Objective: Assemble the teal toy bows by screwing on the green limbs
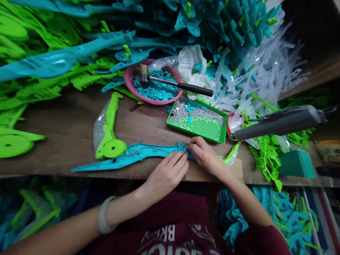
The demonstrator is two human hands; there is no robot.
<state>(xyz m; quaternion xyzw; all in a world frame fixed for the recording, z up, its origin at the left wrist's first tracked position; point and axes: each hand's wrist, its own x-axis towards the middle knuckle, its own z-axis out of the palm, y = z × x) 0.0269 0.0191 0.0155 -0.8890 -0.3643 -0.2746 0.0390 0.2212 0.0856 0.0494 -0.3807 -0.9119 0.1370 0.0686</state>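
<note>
A long blue plastic piece [148, 151] lies along the front of the wooden table, with a thin wire running in its hollow side. My left hand [170, 170] rests over its right part, fingers bent and pressed together at the edge. Against it, my right hand [202, 152] pinches at the same spot; whatever is between the fingertips is too small to make out. A green round-ended part [113, 148] with a clear blade touches the blue piece on the left. Another green tip [231, 153] shows beyond my right hand.
Behind my hands are a green tray [196, 132] of screws and a pink basket [127, 79] of blue bits with a hammer [183, 86] across it. A grey electric screwdriver [278, 122] hangs at right. Blue, green and clear parts are heaped behind; a green box [297, 163] stands right.
</note>
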